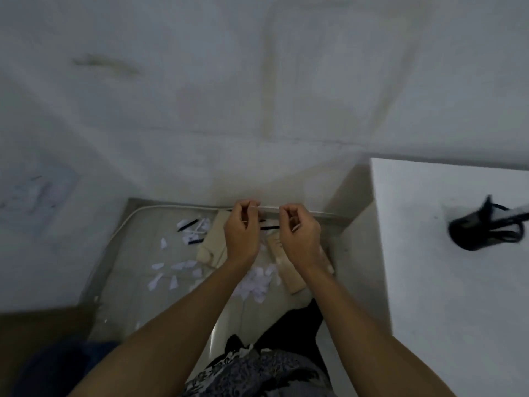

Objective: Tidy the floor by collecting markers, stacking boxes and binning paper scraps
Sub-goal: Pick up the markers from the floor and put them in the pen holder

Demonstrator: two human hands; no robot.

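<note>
My left hand [242, 233] and my right hand [299, 233] hover side by side above the floor, backs toward me, fingers curled in and thumbs meeting the fingertips. I see nothing clearly held; a pale glint at the right fingers is too blurred to name. Below them white paper scraps [257, 280] lie in a heap, with more scraps [160, 277] scattered to the left. Black markers [187, 224] lie near the wall, and another marker [269, 227] shows between my hands. Two beige boxes [213, 245] [289, 270] lie flat on the floor, partly hidden by my wrists.
A white table [446, 253] fills the right side, carrying a black mesh holder [483, 232]. A white cable [160, 209] runs along the wall base. A brown surface [43, 328] sits at lower left. My dark clothed legs [286, 339] occupy the bottom centre.
</note>
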